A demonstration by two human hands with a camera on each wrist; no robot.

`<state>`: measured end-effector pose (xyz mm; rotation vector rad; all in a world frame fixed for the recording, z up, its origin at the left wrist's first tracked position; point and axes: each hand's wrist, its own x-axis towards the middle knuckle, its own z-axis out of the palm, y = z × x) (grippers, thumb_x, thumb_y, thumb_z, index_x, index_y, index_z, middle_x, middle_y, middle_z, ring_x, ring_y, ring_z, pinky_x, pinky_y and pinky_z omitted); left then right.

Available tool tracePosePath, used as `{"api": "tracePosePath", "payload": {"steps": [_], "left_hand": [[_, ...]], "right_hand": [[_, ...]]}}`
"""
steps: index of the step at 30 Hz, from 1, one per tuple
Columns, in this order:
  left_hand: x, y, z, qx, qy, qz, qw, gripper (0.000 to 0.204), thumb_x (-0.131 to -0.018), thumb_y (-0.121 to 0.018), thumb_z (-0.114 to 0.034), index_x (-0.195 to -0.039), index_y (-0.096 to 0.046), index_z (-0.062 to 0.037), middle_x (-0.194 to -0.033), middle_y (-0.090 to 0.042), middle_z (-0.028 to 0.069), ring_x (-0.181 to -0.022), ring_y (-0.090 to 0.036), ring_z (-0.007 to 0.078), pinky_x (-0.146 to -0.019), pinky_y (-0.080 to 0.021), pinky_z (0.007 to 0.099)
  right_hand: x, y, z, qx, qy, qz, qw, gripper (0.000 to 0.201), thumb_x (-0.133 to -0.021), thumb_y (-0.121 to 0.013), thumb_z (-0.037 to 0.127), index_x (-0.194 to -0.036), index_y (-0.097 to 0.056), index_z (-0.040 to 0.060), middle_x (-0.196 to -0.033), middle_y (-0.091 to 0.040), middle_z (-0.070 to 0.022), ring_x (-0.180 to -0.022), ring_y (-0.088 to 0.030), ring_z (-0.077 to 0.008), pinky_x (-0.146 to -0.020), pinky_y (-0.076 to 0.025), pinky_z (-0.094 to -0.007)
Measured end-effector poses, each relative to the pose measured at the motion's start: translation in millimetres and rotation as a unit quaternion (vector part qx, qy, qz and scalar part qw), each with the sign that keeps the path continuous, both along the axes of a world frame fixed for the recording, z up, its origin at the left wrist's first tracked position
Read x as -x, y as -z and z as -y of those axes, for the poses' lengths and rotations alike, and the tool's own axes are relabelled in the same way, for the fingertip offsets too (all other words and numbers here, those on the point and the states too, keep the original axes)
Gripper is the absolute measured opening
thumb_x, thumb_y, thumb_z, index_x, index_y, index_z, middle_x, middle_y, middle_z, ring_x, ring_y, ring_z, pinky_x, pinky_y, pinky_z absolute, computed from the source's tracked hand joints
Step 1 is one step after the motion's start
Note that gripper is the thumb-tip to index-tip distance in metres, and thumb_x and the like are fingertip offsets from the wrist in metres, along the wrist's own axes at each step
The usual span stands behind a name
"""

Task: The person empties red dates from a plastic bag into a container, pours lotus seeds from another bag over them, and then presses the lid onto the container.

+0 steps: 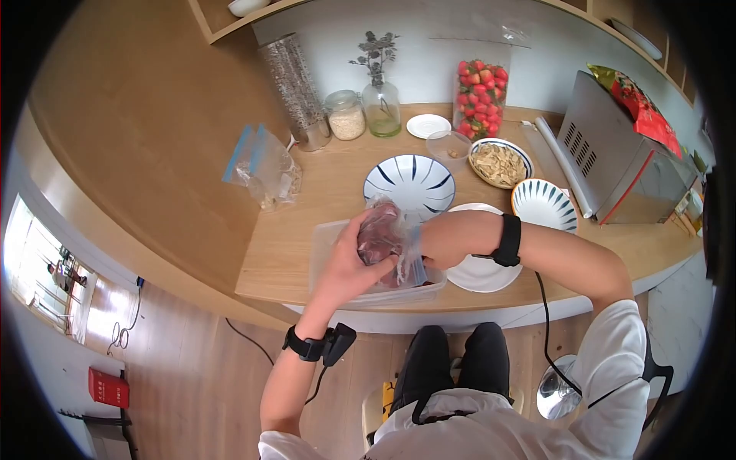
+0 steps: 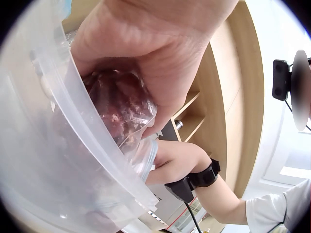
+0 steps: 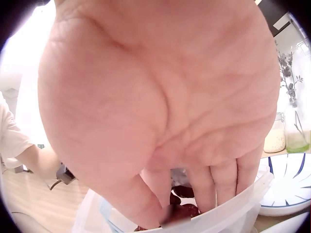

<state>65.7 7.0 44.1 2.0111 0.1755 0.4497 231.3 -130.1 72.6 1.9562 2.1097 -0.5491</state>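
Observation:
My left hand (image 1: 349, 257) grips a clear zip bag (image 1: 383, 234) of dark red, wrinkled pieces that look like dried red dates. The bag lies tilted over a translucent plastic container (image 1: 326, 249), its blue zip edge facing right. In the left wrist view, the fingers curl round the bulging bag (image 2: 121, 104) beside the container wall (image 2: 73, 141). My right hand (image 1: 441, 238) points down at the bag's mouth. The right wrist view has its fingers reaching below the container rim, with dark red pieces (image 3: 182, 213) between thumb and fingers; whether it holds them I cannot tell.
Behind the container stands a blue-striped bowl (image 1: 410, 180); a white plate (image 1: 483, 276) is on its right. Farther right are a dish of dried slices (image 1: 498, 163) and another patterned bowl (image 1: 544, 203). A strawberry bag (image 1: 481, 100), glass jar (image 1: 345, 115) and microwave (image 1: 621, 146) line the back.

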Motion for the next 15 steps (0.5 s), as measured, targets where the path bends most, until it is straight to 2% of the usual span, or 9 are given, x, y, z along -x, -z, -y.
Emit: {"api": "tracePosePath", "payload": {"steps": [3, 4, 6, 9, 13, 15], "left_hand": [[-7, 8, -4, 0.017, 0.018, -0.023, 0.999, 0.073, -0.074, -0.078, -0.01, -0.138, -0.044, -0.0005, -0.118, -0.062, 0.0134, -0.105, -0.063, 0.02, -0.091, -0.05, 0.0332], [-10, 12, -5, -0.004, 0.019, 0.001, 1.0, 0.072, -0.074, -0.078, -0.01, -0.137, -0.045, -0.0009, -0.117, -0.062, 0.0135, -0.103, -0.064, 0.0193, -0.091, -0.051, 0.0332], [-12, 18, -5, -0.026, 0.02, 0.024, 0.999, 0.071, -0.074, -0.079, -0.01, -0.136, -0.047, -0.0014, -0.117, -0.062, 0.0136, -0.102, -0.065, 0.0185, -0.09, -0.051, 0.0332], [-12, 11, 3, 0.01, 0.039, 0.001, 0.999, 0.066, -0.075, -0.079, -0.01, -0.134, -0.051, -0.0021, -0.118, -0.062, 0.0136, -0.103, -0.065, 0.019, -0.09, -0.051, 0.0331], [-14, 5, 7, -0.03, 0.022, 0.008, 0.999, 0.061, -0.075, -0.08, -0.009, -0.13, -0.055, -0.0028, -0.118, -0.062, 0.0133, -0.106, -0.064, 0.0208, -0.092, -0.05, 0.0327], [-16, 4, 9, -0.034, 0.02, 0.004, 0.999, 0.06, -0.074, -0.08, -0.009, -0.129, -0.056, -0.0029, -0.118, -0.062, 0.0132, -0.107, -0.064, 0.0211, -0.093, -0.05, 0.0325]], "right_hand": [[-1, -4, 12, -0.038, -0.013, -0.044, 0.998, 0.03, -0.077, -0.055, 0.006, -0.1, -0.072, 0.0124, -0.082, -0.068, -0.0171, -0.077, -0.064, -0.0385, -0.071, -0.052, -0.0467], [-3, 0, 15, -0.039, -0.011, -0.048, 0.998, 0.03, -0.077, -0.055, 0.006, -0.1, -0.072, 0.0124, -0.082, -0.068, -0.0171, -0.077, -0.064, -0.0385, -0.071, -0.052, -0.0467], [-8, 7, 18, -0.128, -0.028, -0.001, 0.991, 0.02, -0.072, -0.061, 0.009, -0.088, -0.074, 0.01, -0.077, -0.068, -0.0173, -0.074, -0.066, -0.0367, -0.062, -0.051, -0.0457], [-14, 11, 26, -0.177, -0.005, 0.004, 0.984, 0.015, -0.072, -0.062, 0.008, -0.081, -0.072, 0.0074, -0.072, -0.066, -0.0176, -0.073, -0.066, -0.0366, -0.062, -0.051, -0.0458], [-11, -9, 35, -0.203, 0.058, 0.03, 0.977, 0.021, -0.071, -0.058, 0.003, -0.088, -0.07, 0.0033, -0.075, -0.068, -0.0152, -0.073, -0.065, -0.0354, -0.067, -0.051, -0.0445], [-15, -12, 36, -0.325, 0.101, -0.059, 0.938, 0.022, -0.073, -0.06, 0.004, -0.094, -0.065, 0.0018, -0.079, -0.067, -0.0158, -0.079, -0.065, -0.0361, -0.071, -0.05, -0.0453]]}}
